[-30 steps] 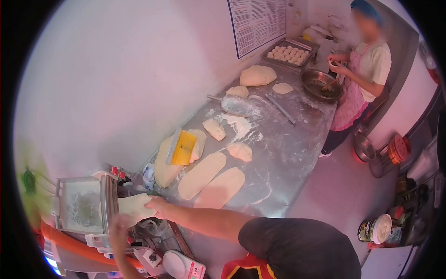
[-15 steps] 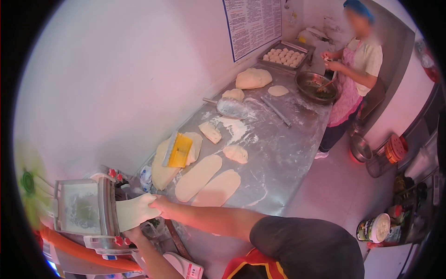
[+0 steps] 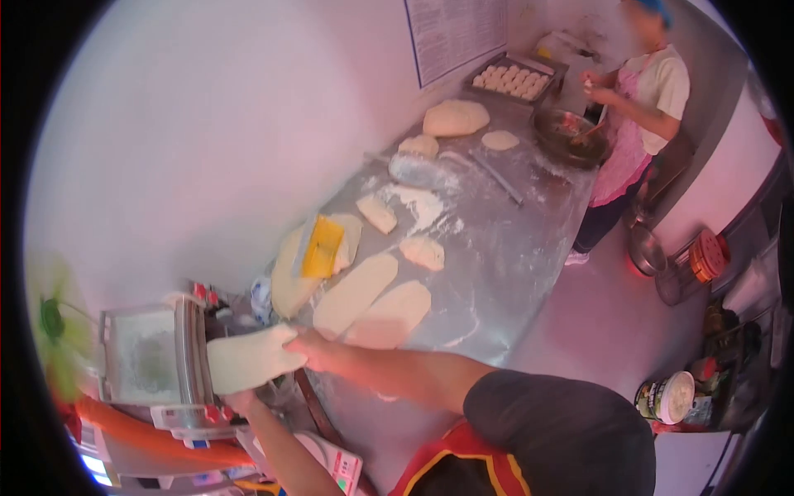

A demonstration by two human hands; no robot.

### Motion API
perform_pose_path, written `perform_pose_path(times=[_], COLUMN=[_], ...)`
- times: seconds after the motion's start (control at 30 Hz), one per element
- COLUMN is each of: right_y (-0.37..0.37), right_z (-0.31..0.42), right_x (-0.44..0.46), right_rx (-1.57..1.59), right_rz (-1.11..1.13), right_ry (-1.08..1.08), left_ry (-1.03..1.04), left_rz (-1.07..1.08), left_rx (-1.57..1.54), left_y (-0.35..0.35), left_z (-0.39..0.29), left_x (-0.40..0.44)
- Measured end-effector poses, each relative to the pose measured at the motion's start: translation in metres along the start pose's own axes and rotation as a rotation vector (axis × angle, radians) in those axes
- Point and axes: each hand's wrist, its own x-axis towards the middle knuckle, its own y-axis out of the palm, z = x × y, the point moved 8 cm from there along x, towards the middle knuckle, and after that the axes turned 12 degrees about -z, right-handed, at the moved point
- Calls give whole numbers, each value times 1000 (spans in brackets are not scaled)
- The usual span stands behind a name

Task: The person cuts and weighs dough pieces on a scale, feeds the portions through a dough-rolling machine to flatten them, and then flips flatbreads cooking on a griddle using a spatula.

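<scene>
The pale, flat dough sheet [image 3: 248,360] spans from the silvery metal roller machine [image 3: 192,351] to my right hand [image 3: 316,348], which pinches its end, while my left hand [image 3: 241,402] is at its lower edge, its grip unclear to me, and an uneven pull could tear it.

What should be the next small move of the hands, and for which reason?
Probably the right hand should draw the dough sheet gently away from the rolling machine, with the left hand at its lower edge: the right has a grip on one end, while the other end still meets the machine.
</scene>
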Motion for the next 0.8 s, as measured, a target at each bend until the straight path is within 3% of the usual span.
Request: perform_pose_path(times=[0.03, 0.1, 0.17, 0.2, 0.23, 0.27, 0.33, 0.37, 0.57, 0.63, 0.7, 0.77, 0.8], right_y=[-1, -27, -74, -44, -16, -8, -13, -18, -86, -139, -186, -227, -248], right_z=[-3, -6, -18, 11, 44, 58, 69, 76, 153, 185, 213, 229, 233], right_x=[-1, 1, 27, -13, -50, -67, -78, -82, -156, -186, -220, -249, -262], right_rx=[90, 29, -178, -128, -234, -245, -187, -208, -519, -657, -734, -813, -855], right_rz=[111, -58, -101, -86, -69, -162, -141, -121, -287, -431, -538, -643, -696], right_ry=[4, 62, -47, 38, -24, 28, 30, 57, 107, 108, 121, 173, 206], left_ry=[-13, -55, -158, -219, -267, -188, 225, 32, -244, -289, -587, -579, -566], left_rz=[13, 73, 200, 277, 363, 116, -22, -200, -60, -202, -211, -567, -558], left_rx=[5, -12, -56, -72, -71, -120, 929, 273, -95, 130, -161, 40, 210], left_y=[-1, 3, 12, 19, 28, 6, 20, 34, 66, 28, 39, -25, -49], left_z=[1, 6, 16, 23, 32, 28, 31, 51, 141, 181, 241, 285, 294], left_x=[-2, -6, -13, -17, -24, -19, -28, -46, -150, -176, -235, -276, -290])
